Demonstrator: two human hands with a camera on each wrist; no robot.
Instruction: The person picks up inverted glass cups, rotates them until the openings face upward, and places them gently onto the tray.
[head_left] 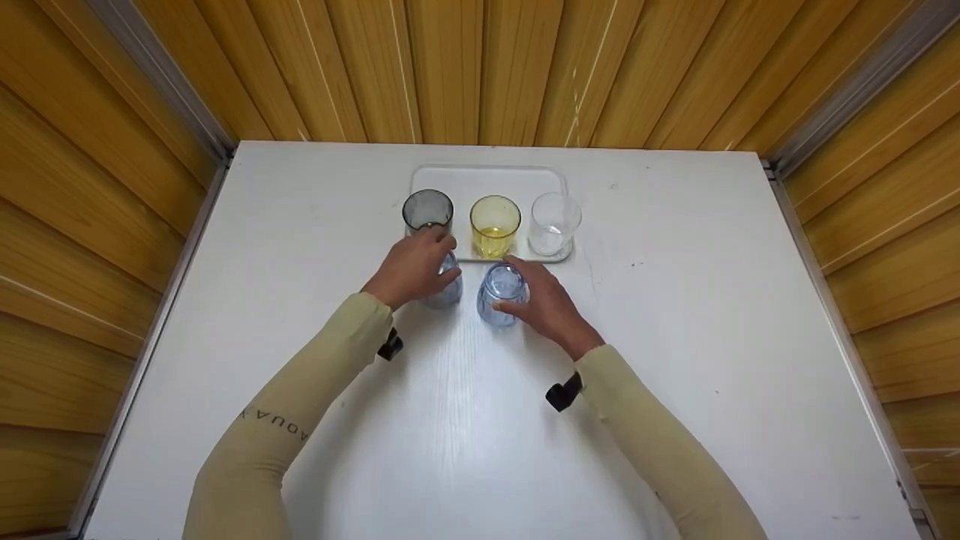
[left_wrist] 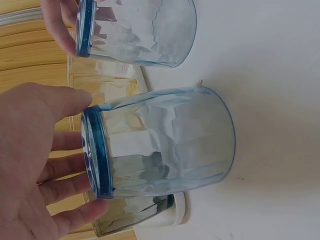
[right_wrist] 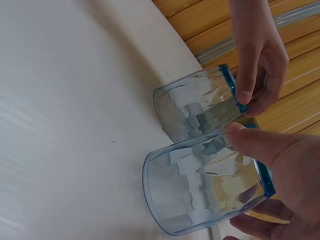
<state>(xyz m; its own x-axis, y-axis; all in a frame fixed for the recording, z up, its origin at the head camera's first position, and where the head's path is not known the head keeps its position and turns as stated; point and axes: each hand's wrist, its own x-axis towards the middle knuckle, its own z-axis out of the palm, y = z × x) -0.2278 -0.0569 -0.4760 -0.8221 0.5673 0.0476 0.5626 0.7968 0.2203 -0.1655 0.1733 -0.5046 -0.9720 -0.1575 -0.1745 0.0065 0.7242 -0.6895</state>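
Note:
Two pale blue faceted glasses stand upside down on the white table, thick bases upward. My left hand [head_left: 415, 268] grips the left blue glass [left_wrist: 167, 142] around its base, thumb on one side and fingers on the other. My right hand [head_left: 551, 304] holds the right blue glass [head_left: 501, 283] likewise, thumb at the near side and fingers behind. Just beyond them, a white tray [head_left: 487, 178] bears a grey glass [head_left: 428, 206], a yellow glass [head_left: 495, 225] and a clear glass [head_left: 555, 223], mouths up. The left hand partly covers the grey glass in the head view.
The white table [head_left: 465, 435] runs back to a wood-slat wall [head_left: 517, 75]. More slatted walls with metal edge strips stand at left and right. A small black device [head_left: 564, 392] sits under the right wrist, another [head_left: 391, 345] under the left.

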